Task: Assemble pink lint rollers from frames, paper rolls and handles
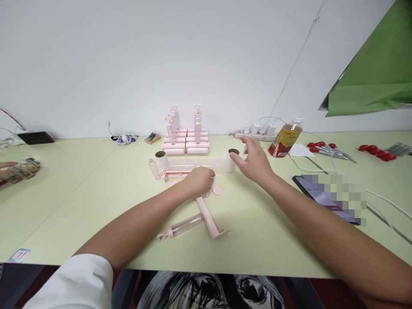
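My left hand (198,182) reaches in with curled fingers over small pink parts. Whatever is in its fingertips is hidden. Beside it lie a long pink plastic piece (175,175) and a flat pink disc (217,190). My right hand (255,163) has its fingers apart, the thumb close to the rim of a white paper roll (229,165); I cannot tell whether they touch. A second white roll (162,162) stands to the left, next to a small clear bottle (154,169). Nearer me lies a pink handle frame (208,219) with a clear tube (186,225) ending in a loop.
Several assembled pink rollers (186,143) are lined up by the wall. A drink bottle (286,137), a power strip (257,135), a phone (328,199) and red-handled tools (322,148) are at right. Another person's hand (8,169) holds something at far left.
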Available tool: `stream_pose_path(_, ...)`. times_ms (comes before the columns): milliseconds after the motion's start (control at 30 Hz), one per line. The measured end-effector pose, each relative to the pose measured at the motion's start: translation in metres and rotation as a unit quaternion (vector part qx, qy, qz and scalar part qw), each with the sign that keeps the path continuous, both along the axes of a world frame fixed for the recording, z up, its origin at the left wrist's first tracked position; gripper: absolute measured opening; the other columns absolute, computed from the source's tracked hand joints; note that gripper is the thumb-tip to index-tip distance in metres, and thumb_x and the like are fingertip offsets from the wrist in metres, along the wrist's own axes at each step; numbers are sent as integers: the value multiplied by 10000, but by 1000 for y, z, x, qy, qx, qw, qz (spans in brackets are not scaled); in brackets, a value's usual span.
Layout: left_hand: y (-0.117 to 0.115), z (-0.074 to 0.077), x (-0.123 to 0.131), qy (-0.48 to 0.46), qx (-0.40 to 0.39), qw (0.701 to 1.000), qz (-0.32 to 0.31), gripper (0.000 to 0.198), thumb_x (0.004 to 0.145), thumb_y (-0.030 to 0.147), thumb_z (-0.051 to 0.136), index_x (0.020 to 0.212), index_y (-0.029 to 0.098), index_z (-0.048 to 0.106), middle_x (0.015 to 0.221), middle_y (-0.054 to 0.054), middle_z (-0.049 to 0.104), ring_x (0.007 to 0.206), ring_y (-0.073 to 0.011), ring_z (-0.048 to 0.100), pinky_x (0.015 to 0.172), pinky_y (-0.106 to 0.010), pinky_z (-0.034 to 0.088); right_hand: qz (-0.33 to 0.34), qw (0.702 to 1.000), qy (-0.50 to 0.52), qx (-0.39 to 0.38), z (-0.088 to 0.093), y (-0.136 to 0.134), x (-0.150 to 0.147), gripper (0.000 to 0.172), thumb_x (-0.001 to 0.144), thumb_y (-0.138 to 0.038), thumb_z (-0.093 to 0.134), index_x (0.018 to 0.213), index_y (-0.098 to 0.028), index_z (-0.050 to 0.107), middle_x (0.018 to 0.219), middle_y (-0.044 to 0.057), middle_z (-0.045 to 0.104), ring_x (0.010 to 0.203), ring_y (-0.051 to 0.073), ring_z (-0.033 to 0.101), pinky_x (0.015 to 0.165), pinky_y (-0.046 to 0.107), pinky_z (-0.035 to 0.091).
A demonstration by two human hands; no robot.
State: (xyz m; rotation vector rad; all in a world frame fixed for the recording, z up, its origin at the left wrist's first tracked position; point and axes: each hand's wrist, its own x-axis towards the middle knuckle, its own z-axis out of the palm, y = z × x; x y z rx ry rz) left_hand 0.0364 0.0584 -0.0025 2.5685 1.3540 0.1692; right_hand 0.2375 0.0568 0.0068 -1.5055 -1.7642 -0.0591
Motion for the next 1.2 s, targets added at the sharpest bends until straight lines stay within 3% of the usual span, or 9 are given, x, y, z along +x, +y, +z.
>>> stream_pose_path(133,-18,21,-16,10,39,999,8,269,870,183,417,866,158,685,948,-124,685,869,-243,641,763,-330,459,78,996,32,3,10,-39,-16,406,823,-306,568,1207,-181,531,1075,96,627,816,205,573,706,337,465)
stream_pose_path(267,-53,38,-49,90,-28,996,3,393,905,380,398,676,171,639,688,-85,643,605,-209,584,571,-313,396,148,975,82,-144,0,-66,-32,170,854,-303,544,949,-189,627,766,5,627,619,134,521,597,270,408)
stream_pose_path(333,-70,37,-60,128,-77,988,-20,417,803,567,535,666,183,624,650,-62,630,564,-204,561,537,-302,365,168,953,109,-226,-11,-71,-36,178,868,-326,536,826,-185,636,670,-15,586,587,122,496,563,254,376)
stream_pose_path(467,-84,28,-66,116,-98,986,-63,276,795,441,582,677,192,600,626,-27,612,521,-166,523,490,-276,296,243,880,158,-376,-27,-71,-38,225,879,-360,552,799,-168,639,700,-5,596,607,110,509,559,236,382)
stream_pose_path(600,-73,31,-64,40,-23,994,-95,239,863,382,546,758,181,624,712,-33,643,616,-172,571,535,-272,341,287,776,296,-478,-26,-72,-37,358,875,-499,575,929,-152,644,831,56,658,638,119,576,511,215,420)
stream_pose_path(767,-50,33,-57,-72,28,986,-146,347,899,477,556,1083,194,638,979,-68,670,847,-205,633,690,-280,444,359,645,488,-466,-20,-72,-36,416,845,-458,664,1178,-211,626,892,51,673,733,130,626,670,261,529)
stream_pose_path(967,-37,12,-57,-129,71,970,-192,332,917,436,550,1133,195,620,971,-59,684,884,-196,629,729,-281,451,380,597,545,-450,-22,-73,-37,421,813,-295,736,1200,-231,584,957,29,683,796,115,643,718,240,537)
stream_pose_path(1100,-36,4,-62,-134,89,964,-214,387,929,472,503,1180,199,617,936,-63,675,860,-195,615,726,-285,447,406,554,551,-474,-25,-77,-40,368,865,-362,672,1181,-238,531,895,26,690,793,173,696,775,359,545)
stream_pose_path(1200,-39,5,-63,-137,95,965,-205,425,919,514,492,1157,189,627,940,-74,660,893,-204,602,761,-294,448,405,553,553,-474,-26,-78,-42,346,861,-385,668,1132,-232,517,812,11,689,725,175,696,723,358,541)
